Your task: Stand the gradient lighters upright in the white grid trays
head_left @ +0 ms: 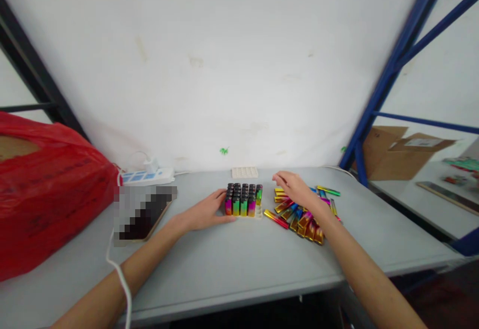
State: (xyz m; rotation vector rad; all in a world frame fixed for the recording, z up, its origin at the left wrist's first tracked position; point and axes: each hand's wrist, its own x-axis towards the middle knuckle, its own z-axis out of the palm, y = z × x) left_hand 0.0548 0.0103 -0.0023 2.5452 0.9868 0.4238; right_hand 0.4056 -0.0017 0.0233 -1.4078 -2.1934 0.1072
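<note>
The left hand (204, 214) rests against a white tray (258, 213) of upright rainbow-coloured metallic lighters (243, 200). The right hand (295, 189) hovers, fingers spread, over a loose pile of matching lighters (303, 214) on the grey table (232, 264).

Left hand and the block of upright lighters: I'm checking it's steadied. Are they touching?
Touching. The head view shows the left hand resting against the left side of the lighter block, with no gap visible.

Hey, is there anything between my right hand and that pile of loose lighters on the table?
Nothing visible. The right hand hovers directly over the loose lighters, which lie uncovered on the table. The left hand rests against the tray of upright lighters, off to the side.
</note>
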